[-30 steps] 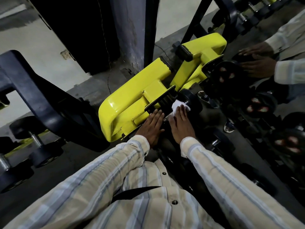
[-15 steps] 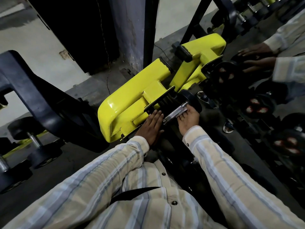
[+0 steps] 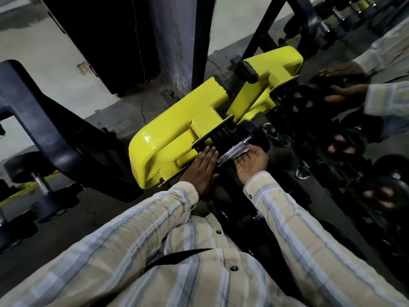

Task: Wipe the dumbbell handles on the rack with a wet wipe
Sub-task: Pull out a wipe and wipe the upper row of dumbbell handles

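Here, from left to right: two dumbbells [image 3: 42,185] stand on the floor; one yellow rack frame [image 3: 177,138] follows; the left hand [image 3: 202,168] lies flat against it, fingers straight, holding nothing. One knurled dumbbell handle [image 3: 234,150] is exposed, and the right hand [image 3: 252,161], palm up, cups it from beneath with the wet wipe [image 3: 243,152] pinched against the steel. The wipe could slip out and drop between the racked dumbbells [image 3: 340,142] if that loose grip slackens. At far right, two hands appear, seemingly a mirror's reflection.
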`<state>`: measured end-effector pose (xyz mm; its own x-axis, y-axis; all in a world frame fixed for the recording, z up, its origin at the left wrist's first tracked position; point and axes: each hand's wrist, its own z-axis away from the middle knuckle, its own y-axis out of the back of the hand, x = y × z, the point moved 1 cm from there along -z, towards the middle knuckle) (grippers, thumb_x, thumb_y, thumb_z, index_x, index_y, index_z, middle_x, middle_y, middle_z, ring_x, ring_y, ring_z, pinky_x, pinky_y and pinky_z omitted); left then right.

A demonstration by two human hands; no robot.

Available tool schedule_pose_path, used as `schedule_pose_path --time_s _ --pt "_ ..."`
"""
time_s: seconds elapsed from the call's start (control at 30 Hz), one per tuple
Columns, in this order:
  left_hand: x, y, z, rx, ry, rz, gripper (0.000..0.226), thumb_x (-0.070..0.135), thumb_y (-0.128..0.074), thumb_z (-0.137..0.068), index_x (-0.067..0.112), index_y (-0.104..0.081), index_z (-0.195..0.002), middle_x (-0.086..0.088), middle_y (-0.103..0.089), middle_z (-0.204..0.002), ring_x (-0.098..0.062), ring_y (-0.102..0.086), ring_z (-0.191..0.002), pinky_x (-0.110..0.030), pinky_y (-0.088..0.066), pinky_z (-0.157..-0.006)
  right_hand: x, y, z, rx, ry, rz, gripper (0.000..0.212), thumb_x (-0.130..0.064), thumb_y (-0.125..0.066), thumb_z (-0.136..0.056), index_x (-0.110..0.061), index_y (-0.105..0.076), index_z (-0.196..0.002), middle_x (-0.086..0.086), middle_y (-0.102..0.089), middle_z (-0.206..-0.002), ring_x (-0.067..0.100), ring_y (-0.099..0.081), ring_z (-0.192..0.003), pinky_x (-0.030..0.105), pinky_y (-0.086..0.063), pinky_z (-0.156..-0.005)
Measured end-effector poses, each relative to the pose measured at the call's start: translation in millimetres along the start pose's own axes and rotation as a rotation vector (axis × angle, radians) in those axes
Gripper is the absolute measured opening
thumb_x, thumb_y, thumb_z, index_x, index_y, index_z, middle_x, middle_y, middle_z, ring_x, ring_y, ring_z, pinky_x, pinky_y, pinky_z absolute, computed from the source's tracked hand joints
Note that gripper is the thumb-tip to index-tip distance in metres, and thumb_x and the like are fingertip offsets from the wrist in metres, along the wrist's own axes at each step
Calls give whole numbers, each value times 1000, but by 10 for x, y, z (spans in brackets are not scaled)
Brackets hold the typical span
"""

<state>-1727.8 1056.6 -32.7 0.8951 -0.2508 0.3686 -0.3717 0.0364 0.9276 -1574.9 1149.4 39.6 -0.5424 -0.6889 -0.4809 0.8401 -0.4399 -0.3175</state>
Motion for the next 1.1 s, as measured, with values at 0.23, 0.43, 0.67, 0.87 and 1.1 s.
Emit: schedule_pose_path --time_s 0.23,0.43,0.67,0.87,1.1 --pt "-36 -43 -10 4 -11 2 67 36 -32 -104 -4 -24 -157 -22 -23 -165 -38 -17 -154 -52 -25 -123 -31 -66 132 2 -134 -54 76 -31 -68 -72 8 -51 -134 28 -56 -136 41 -56 -126 50 -40 -112" --pt "-37 -40 -20 0 -10 13 67 36 -33 -103 -4 -25 -157 -22 -22 -165 -38 -16 -155 -51 -24 -124 105 -89 148 38 -228 6 68 -37 -62 -85 12 -51 -131 28 -58 -132 43 -58 -121 51 -44 -108" --pt "-58 -16 -20 -36 -18 16 67 36 -33 -104 -4 -25 -157 -22 -22 -165 -38 -16 -155 -52 -25 -123 208 -172 96 79 -192 -118 73 -50 -60 -83 8 -56 -128 27 -60 -129 38 -62 -116 46 -46 -107" --pt "-16 10 5 -6 -9 47 66 35 -34 -104 -3 -27 -156 -22 -25 -164 -37 -19 -154 -52 -25 -123 143 -148 78 12 -223 -108 81 -58 -58 -84 6 -54 -133 26 -60 -131 40 -59 -121 48 -43 -110" --pt "-5 45 1 0 -7 51 66 36 -33 -104 -3 -28 -156 -22 -26 -164 -37 -20 -154 -52 -25 -123 130 -208 133 17 -198 114 75 -57 -57 -86 6 -59 -126 22 -66 -119 35 -65 -100 40 -53 -90"
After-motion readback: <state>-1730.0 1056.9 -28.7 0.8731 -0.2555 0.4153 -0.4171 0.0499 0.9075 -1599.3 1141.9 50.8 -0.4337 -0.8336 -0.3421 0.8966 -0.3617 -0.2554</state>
